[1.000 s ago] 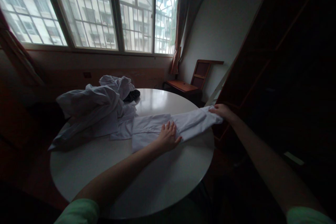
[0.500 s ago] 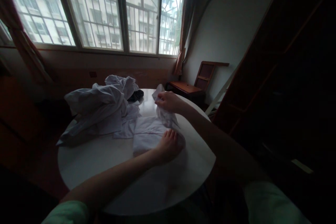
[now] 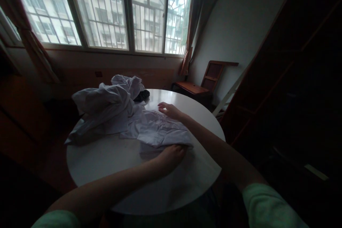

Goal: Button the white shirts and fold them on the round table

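Plainly a fold is being pressed flat: the white cotton garment [image 3: 160, 131] lies doubled over toward the person's right side of the round white surface [image 3: 120, 174], and both hands rest on it. The left hand [image 3: 172, 154] lies palm down on the near edge, arm stretched low across the surface, fingers together. Its tips meet the hem, and I cannot tell whether they slip beneath it. The right hand [image 3: 168, 109] reaches over to the far edge, wrist low, its grip spread flat and pinching nothing. To my eye, a further fold would call for one palm to weigh on the crease while the other lifts a free edge cleanly. A crumpled heap of white clothes [image 3: 103, 105] sits just beside, touching the garment, with a small dark cloth [image 3: 142, 95] behind it.
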{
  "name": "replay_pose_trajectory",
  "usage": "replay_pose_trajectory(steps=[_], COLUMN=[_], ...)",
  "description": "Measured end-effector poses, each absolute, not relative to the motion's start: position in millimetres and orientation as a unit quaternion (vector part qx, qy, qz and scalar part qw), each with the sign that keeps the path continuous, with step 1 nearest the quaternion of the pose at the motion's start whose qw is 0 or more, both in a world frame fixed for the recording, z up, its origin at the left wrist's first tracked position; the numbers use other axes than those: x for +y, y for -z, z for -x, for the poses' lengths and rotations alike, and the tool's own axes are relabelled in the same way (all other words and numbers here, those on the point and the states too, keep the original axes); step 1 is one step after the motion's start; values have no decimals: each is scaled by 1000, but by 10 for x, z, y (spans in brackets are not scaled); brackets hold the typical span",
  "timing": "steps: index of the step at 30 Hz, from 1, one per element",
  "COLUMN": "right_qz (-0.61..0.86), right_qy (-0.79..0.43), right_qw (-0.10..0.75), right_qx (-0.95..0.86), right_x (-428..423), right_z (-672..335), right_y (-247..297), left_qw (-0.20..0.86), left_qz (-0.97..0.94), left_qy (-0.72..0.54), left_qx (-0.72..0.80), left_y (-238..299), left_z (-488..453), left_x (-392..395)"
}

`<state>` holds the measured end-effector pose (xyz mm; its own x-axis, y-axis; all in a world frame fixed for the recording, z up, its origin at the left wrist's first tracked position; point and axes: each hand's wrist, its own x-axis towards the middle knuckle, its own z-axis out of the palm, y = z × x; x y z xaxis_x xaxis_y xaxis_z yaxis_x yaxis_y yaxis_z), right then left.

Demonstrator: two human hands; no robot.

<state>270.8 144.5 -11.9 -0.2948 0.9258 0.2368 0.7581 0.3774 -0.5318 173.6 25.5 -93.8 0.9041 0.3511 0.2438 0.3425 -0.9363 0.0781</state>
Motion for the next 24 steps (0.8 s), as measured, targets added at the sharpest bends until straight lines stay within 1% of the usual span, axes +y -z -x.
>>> replay_pose_trajectory(steps=[1, 4, 6, 9, 13, 17, 19, 20, 22, 24], right_qz=[562, 601, 601, 609, 641, 703, 720, 726, 730, 721], right_qy=[-143, -172, -165, -120, -100, -85, -93, -93, -106, -127], right_qw=[246, 172, 158, 177, 218, 316, 368, 387, 404, 422], right_qx=[-777, -761, -766, -764, -729, -631, -581, -561, -541, -535], right_x=[1489, 1526, 1498, 1438, 1290, 968, 757, 648, 436, 248], right_z=[-2834, -3077, -3121, -3089, -3085, -3313, -3509, -3612, -3798, -3926], right_y=[146, 334, 482, 614, 657, 739, 800, 827, 868, 885], left_qw=[-1, -31, -35, -51, -79, -79, -40, -3, 100, 216], left_qz=[-978, -982, -982, -981, -978, -984, -988, -988, -980, -949], left_qy=[-116, -90, -84, -81, -105, -113, -114, -115, -118, -112], left_qx=[175, 163, 163, 166, 162, 112, 98, 98, 122, 203], left_y=[943, 954, 950, 917, 854, 798, 770, 759, 748, 758], left_z=[-1763, -1815, -1828, -1827, -1795, -1695, -1601, -1544, -1426, -1332], left_x=[274, 319, 330, 309, 236, 244, 337, 410, 585, 748])
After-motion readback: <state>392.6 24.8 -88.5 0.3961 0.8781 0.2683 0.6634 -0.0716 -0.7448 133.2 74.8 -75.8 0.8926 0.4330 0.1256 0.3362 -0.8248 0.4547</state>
